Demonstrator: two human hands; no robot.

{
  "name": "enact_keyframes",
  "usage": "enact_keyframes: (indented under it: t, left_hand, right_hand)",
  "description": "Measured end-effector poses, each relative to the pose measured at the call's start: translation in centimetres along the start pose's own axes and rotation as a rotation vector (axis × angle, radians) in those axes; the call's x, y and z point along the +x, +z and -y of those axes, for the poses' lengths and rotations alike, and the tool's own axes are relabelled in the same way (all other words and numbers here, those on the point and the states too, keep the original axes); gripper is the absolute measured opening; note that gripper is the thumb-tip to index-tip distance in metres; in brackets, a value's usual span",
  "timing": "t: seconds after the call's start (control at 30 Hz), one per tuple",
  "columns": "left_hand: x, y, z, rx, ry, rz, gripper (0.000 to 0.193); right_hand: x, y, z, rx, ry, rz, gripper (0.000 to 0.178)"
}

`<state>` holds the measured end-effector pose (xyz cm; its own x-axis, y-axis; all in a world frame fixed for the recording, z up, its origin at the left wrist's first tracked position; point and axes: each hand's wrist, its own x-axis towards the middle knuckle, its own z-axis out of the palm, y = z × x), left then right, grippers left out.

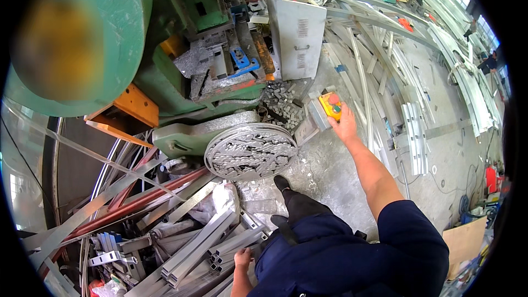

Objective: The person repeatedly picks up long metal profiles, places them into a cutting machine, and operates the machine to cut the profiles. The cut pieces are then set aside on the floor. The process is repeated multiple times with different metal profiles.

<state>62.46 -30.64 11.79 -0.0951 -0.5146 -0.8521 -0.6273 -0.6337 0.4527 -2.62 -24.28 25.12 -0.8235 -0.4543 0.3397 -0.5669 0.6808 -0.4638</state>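
My right hand (344, 124) reaches out to a yellow push-button control box (325, 111) with a red mushroom button (333, 99) and a green button (337, 108). Its fingers curl around the near edge of the box, close to the green button. The box is mounted on a grey stand (316, 114). Low beside my body, my left hand (242, 258) has its fingers curled in, and whether anything is inside cannot be seen. Nearest to it are several metal square tubes (201, 242) lying in a heap.
A large green machine (181, 85) with a metal bed (223, 69) stands ahead on the left. Before it are a round container (250, 151) full of metal offcuts and a scrap pile (283, 104). A grey cabinet (300, 38) stands beyond. Long metal profiles (379, 49) cover the floor on the right.
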Motion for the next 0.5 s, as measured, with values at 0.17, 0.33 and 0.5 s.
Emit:
enact_keyframes:
  t: [0.17, 0.33, 0.5]
  left_hand:
    - [0.0, -0.4, -0.1, -0.007, -0.024, -0.004, 0.028]
    - [-0.8, -0.7, -1.1, -0.03, -0.059, -0.007, 0.026]
    - [-0.9, -0.8, -1.6, 0.017, -0.067, 0.004, 0.025]
  right_hand:
    - [-0.1, 0.3, 0.0, -0.004, -0.009, 0.001, 0.081]
    - [-0.1, 0.3, 0.0, -0.012, -0.006, 0.009, 0.081]
    - [0.1, 0.3, 0.0, -0.012, 0.006, 0.016, 0.082]
